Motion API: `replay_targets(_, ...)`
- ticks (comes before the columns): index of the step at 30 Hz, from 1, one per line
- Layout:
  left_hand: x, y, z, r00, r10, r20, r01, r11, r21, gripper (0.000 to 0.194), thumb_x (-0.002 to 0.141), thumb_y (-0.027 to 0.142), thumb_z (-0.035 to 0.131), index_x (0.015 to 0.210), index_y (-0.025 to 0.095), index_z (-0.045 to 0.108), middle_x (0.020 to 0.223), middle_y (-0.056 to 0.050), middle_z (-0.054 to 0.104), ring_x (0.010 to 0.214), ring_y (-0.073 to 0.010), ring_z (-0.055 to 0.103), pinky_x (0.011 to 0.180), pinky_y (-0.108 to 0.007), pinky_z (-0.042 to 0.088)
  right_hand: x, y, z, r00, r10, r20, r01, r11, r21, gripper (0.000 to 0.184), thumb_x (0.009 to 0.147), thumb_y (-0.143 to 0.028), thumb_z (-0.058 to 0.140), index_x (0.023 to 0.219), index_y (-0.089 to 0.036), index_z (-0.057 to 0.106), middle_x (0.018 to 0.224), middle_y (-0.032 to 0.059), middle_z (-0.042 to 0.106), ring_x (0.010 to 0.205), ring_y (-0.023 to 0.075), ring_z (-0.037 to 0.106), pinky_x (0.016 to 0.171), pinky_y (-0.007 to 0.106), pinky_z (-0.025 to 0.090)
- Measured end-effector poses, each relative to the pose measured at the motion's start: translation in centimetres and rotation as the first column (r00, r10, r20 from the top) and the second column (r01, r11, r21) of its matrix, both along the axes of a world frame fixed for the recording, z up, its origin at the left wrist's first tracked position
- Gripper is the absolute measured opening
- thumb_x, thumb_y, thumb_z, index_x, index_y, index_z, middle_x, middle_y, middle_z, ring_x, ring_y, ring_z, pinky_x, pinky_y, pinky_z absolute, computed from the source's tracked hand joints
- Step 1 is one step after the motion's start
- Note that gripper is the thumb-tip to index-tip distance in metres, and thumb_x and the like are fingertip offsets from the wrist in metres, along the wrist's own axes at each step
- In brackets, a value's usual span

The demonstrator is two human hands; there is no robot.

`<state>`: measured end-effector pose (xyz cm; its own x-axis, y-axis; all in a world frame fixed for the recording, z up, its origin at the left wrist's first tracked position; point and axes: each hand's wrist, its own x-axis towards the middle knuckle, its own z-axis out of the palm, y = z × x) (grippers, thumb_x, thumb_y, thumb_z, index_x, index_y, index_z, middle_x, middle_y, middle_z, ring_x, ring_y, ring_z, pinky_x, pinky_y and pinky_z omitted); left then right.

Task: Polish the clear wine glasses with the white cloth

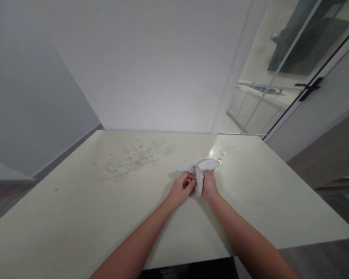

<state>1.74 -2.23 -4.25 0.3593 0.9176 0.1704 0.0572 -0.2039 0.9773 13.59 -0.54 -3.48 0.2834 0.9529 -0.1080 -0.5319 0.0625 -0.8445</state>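
White fabric cloth (208,165) is bunching between the right hand (209,186), gripping it, and the left hand (181,188), curling at its left edge with contents unclear, presumably steadying it, while clear stemmed glasses (128,154) are sitting well left of it.

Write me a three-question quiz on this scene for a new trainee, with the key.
1. Multiple choice: where is the larger group of clear glasses relative to the left hand?
A) Further left
B) Further right
C) Directly underneath it
2. True or false: every glass in view on the white table is to the left of both hands.
3. Fill in the missing word: the right hand grips a bunched white ____.

Key:
1. A
2. False; a lone clear glass is to the right, just beyond the right hand.
3. cloth
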Motion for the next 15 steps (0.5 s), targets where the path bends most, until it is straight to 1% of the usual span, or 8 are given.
replay_targets(2, -0.2, -0.1, 0.1, 0.984, 0.105, -0.145, -0.083, 0.986, 0.147, 0.015, 0.086, 0.031, 0.053, 0.093, 0.017, 0.055, 0.069, 0.000, 0.057, 0.062, -0.0132, 0.053, 0.058, -0.023, 0.039, -0.3, -0.1, 0.0, 0.997, -0.078, 0.005, 0.079, 0.996, -0.047, 0.027, 0.061, -0.025, 0.064, 0.084, -0.021, 0.051, 0.061, -0.0070, 0.058, 0.050, 0.0108, 0.053, 0.046, 0.021, 0.044)
replay_targets(3, -0.3, -0.2, 0.1, 0.969, 0.155, -0.190, -0.118, 0.975, 0.190, 0.017, 0.084, 0.028, 0.054, 0.098, 0.018, 0.055, 0.072, 0.000, 0.058, 0.064, -0.0137, 0.054, 0.059, -0.024, 0.039, -0.4, -0.2, 0.0, 0.995, -0.094, 0.016, 0.095, 0.994, -0.055, 0.030, 0.060, -0.025, 0.065, 0.086, -0.021, 0.051, 0.065, -0.0063, 0.060, 0.054, 0.0113, 0.056, 0.049, 0.021, 0.046)
replay_targets(6, -0.5, -0.5, 0.3, 0.943, 0.236, -0.233, -0.188, 0.959, 0.211, 0.044, 0.079, 0.024, 0.059, 0.121, 0.022, 0.046, 0.074, 0.003, 0.057, 0.062, -0.0140, 0.054, 0.058, -0.023, 0.038, -0.6, -0.6, -0.2, 0.991, -0.096, 0.089, 0.098, 0.995, -0.022, 0.029, 0.061, -0.024, 0.063, 0.089, -0.020, 0.055, 0.074, -0.0031, 0.065, 0.064, 0.0127, 0.061, 0.056, 0.022, 0.048)
replay_targets(8, -0.5, -0.7, 0.5, 0.946, 0.245, -0.213, -0.205, 0.959, 0.193, 0.052, 0.081, 0.026, 0.058, 0.130, 0.024, 0.039, 0.071, 0.004, 0.054, 0.059, -0.0132, 0.052, 0.057, -0.023, 0.037, -0.5, -0.8, -0.2, 0.987, -0.084, 0.139, 0.086, 0.996, -0.004, 0.028, 0.062, -0.025, 0.061, 0.089, -0.019, 0.057, 0.075, -0.0019, 0.066, 0.064, 0.0134, 0.060, 0.056, 0.022, 0.048)
replay_targets(10, -0.6, -0.6, 0.8, 0.963, 0.233, -0.133, -0.213, 0.966, 0.148, 0.049, 0.085, 0.031, 0.055, 0.131, 0.023, 0.039, 0.066, 0.005, 0.051, 0.056, -0.0124, 0.051, 0.054, -0.022, 0.037, -0.4, -0.8, -0.2, 0.986, -0.061, 0.158, 0.061, 0.998, 0.004, 0.027, 0.065, -0.028, 0.061, 0.090, -0.018, 0.059, 0.074, -0.0012, 0.067, 0.063, 0.0138, 0.060, 0.055, 0.023, 0.048)
replay_targets(12, -0.6, -0.5, 1.1, 0.980, 0.198, 0.006, -0.198, 0.979, 0.048, 0.048, 0.087, 0.039, 0.055, 0.129, 0.021, 0.039, 0.061, 0.006, 0.049, 0.052, -0.0120, 0.050, 0.051, -0.021, 0.037, -0.2, -0.7, 0.1, 0.987, -0.056, 0.153, 0.056, 0.998, 0.006, 0.029, 0.067, -0.033, 0.062, 0.092, -0.018, 0.060, 0.074, -0.0012, 0.067, 0.063, 0.0138, 0.060, 0.056, 0.024, 0.048)
replay_targets(14, -0.7, -0.4, 1.5, 0.978, 0.129, 0.163, -0.113, 0.988, -0.103, 0.052, 0.085, 0.047, 0.056, 0.127, 0.021, 0.038, 0.057, 0.006, 0.050, 0.048, -0.0118, 0.050, 0.049, -0.020, 0.039, -0.1, -0.8, 0.5, 0.988, 0.024, 0.154, -0.025, 1.000, 0.003, 0.031, 0.068, -0.038, 0.064, 0.092, -0.019, 0.061, 0.070, -0.0014, 0.067, 0.058, 0.0139, 0.059, 0.052, 0.024, 0.047)
replay_targets(15, -0.7, -0.3, 1.6, 0.968, 0.087, 0.235, -0.044, 0.982, -0.183, 0.053, 0.085, 0.050, 0.055, 0.126, 0.021, 0.038, 0.055, 0.007, 0.050, 0.046, -0.0115, 0.050, 0.049, -0.021, 0.041, -0.1, -1.0, 0.7, 0.982, 0.114, 0.153, -0.115, 0.993, -0.001, 0.032, 0.069, -0.041, 0.064, 0.092, -0.019, 0.061, 0.065, -0.0013, 0.066, 0.052, 0.0142, 0.058, 0.048, 0.024, 0.046)
